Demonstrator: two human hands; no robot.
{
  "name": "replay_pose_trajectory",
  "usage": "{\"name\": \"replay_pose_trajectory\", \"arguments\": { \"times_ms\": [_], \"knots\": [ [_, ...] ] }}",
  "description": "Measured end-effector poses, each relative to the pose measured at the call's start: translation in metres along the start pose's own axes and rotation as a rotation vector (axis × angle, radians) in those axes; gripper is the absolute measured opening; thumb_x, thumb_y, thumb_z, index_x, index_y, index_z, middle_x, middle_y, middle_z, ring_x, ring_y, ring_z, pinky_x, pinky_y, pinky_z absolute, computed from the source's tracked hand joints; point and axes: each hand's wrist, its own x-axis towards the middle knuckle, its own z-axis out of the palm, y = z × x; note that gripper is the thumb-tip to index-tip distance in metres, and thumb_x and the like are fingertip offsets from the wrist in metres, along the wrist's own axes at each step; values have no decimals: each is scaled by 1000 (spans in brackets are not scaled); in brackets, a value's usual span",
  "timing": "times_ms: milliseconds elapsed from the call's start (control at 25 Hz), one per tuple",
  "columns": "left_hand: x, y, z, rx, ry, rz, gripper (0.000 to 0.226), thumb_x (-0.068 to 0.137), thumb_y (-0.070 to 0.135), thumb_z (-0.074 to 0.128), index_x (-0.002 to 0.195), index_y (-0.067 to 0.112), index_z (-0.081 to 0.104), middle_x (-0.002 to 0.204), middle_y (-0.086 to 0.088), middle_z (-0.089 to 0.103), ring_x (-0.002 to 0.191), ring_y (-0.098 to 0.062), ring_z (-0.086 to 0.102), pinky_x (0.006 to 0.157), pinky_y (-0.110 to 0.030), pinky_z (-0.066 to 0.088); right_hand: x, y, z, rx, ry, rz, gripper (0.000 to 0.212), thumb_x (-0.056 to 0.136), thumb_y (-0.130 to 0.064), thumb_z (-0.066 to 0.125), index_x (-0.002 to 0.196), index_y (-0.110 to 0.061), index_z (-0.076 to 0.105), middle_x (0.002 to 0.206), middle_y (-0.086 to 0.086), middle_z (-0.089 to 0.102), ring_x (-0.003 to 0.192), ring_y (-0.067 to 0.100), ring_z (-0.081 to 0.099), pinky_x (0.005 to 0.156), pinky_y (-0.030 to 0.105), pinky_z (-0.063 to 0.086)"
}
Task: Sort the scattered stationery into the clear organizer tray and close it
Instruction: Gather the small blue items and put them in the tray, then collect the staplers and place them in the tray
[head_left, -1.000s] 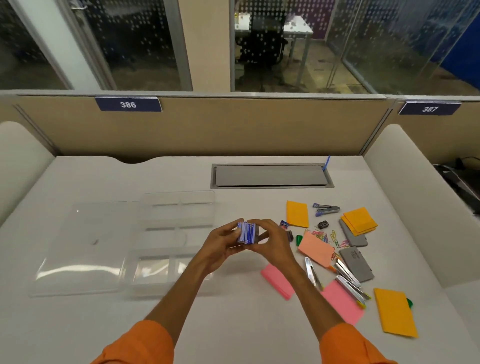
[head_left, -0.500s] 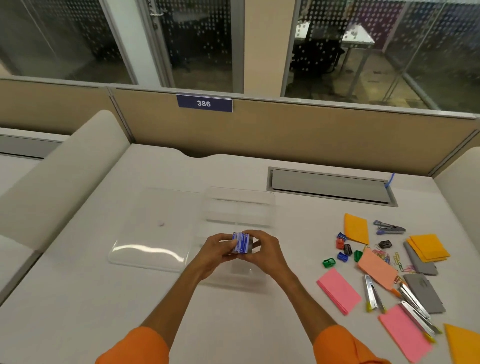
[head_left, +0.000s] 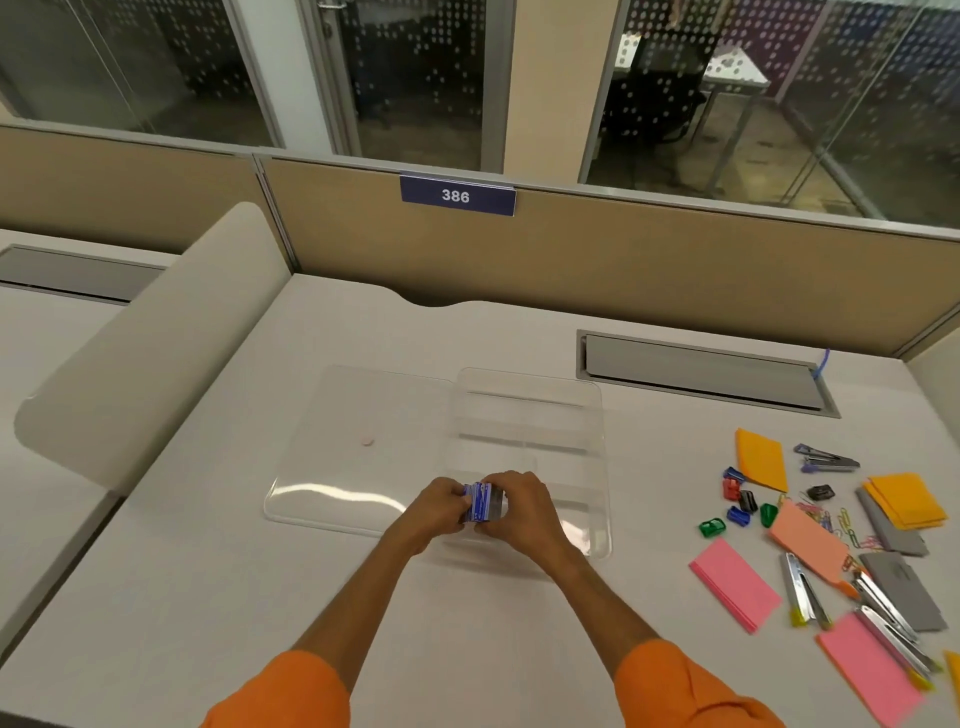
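You can read one sign here: the number "386", white digits on a dark blue plate (head_left: 457, 195). It is fixed to the top edge of the tan partition (head_left: 571, 249) at the far side of the tabletop (head_left: 467, 623), at about 12 o'clock from your hands. The small blue boxes (head_left: 483, 501) you hold between your left hand (head_left: 439, 506) and right hand (head_left: 519, 506) carry pale print on their faces, but it is too small and blurred for you to read. You can make out no other text or brand in view.
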Motion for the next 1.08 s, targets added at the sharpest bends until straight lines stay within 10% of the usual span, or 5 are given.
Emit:
{"name": "replay_pose_trajectory", "arguments": {
  "times_ms": [160,400,600,1080],
  "knots": [
    [8,-1,0,226,-7,-19,20,89,7,47,94,0,65,82,-13,59,69,-18,52,67,-30,43,2,1,4,-90,-30,26,43,65,-39,80,105,-28,66,98,-6,70,92,17,57,86,36,48],
    [7,12,-5,468,125,81,38,94,10,53,131,4,50,131,-14,55,113,-26,58,92,-29,46,3,4,2,-138,-114,16,73,69,-40,81,133,-22,49,127,1,60,115,21,52,99,35,42],
    [5,23,-15,369,325,264,23,89,9,65,112,8,64,112,-8,67,96,-20,64,85,-25,49,-2,2,-9,-97,-51,25,67,73,-36,80,132,-23,51,129,-2,59,117,17,50,98,29,39],
    [1,54,44,266,206,495,29,81,17,75,108,19,64,109,3,66,89,-12,63,75,-22,49,-52,37,-60,18,178,94,57,77,-34,78,128,-19,56,124,0,61,114,17,52,97,25,39]
  ]
}}
